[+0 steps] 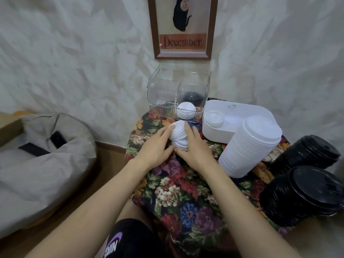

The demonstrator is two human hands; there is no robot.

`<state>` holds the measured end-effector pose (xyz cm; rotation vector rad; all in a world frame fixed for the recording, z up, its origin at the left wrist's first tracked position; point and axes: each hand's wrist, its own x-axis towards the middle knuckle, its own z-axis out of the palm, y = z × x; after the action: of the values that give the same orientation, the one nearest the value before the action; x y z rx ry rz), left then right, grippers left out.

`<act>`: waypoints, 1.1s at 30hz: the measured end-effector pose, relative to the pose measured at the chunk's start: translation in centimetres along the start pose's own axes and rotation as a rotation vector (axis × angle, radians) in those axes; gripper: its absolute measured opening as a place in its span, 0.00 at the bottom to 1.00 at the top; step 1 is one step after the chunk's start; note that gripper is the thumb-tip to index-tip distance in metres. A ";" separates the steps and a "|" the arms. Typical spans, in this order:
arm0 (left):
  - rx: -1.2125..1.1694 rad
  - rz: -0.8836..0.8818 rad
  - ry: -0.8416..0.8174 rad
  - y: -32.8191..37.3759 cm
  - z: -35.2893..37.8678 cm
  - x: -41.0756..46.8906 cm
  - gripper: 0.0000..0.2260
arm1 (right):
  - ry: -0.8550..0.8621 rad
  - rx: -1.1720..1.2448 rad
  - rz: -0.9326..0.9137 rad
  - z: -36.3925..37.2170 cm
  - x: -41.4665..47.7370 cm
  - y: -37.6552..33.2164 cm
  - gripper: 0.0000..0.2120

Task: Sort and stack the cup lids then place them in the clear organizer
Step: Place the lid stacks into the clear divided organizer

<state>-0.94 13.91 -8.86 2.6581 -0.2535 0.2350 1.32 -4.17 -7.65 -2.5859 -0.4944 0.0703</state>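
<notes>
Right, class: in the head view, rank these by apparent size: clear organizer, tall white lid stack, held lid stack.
Largest: organizer and tall stack, alike; the stack sits nearer, so unranked.
Smallest: held stack.

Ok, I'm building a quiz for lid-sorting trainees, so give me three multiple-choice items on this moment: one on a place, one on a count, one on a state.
1. Where does the tall white lid stack stand? A on a shelf; B on the floral cloth, beside the right hand; C on the floor.
2. How many black lid stacks stand to its right? A one; B four; C two.
3. The small white lid stack is: A held by the left hand and right hand together; B lying untouched; C balanced on a cup.
Key: B, its base rests on the cloth; C, two dark columns show; A, fingers of both hands clasp it.
</notes>
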 end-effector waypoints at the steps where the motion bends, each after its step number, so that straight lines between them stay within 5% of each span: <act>1: -0.011 0.002 0.005 -0.1 0.1 -0.2 0.29 | 0.004 0.021 -0.002 0.2 0.1 0.3 0.47; 5: -0.134 0.053 0.050 0.4 0.2 -1.2 0.21 | 0.038 0.150 0.030 0.2 -1.1 0.9 0.51; 10: -0.527 -0.010 0.029 2.3 -0.2 -3.5 0.15 | 0.077 0.212 0.015 -0.3 -4.7 0.8 0.42; 15: -0.854 -0.114 -0.088 3.6 0.2 -5.2 0.23 | 0.114 0.255 0.023 -0.4 -8.3 1.1 0.39; 21: -0.908 -0.103 -0.167 5.6 0.9 -6.2 0.22 | 0.071 0.348 0.055 -1.2 -11.4 2.4 0.45; 27: -0.920 -0.066 -0.242 6.6 1.5 -7.3 0.23 | 0.107 0.378 0.079 -1.1 -13.6 3.4 0.38; 33: -0.596 -0.014 -0.348 6.3 1.2 -8.3 0.34 | 0.098 0.447 0.093 -1.1 -14.2 4.3 0.38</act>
<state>-10.22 8.94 -8.93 2.0885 -0.3507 -0.2748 -10.33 -13.25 -9.44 -2.1601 -0.2832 0.0762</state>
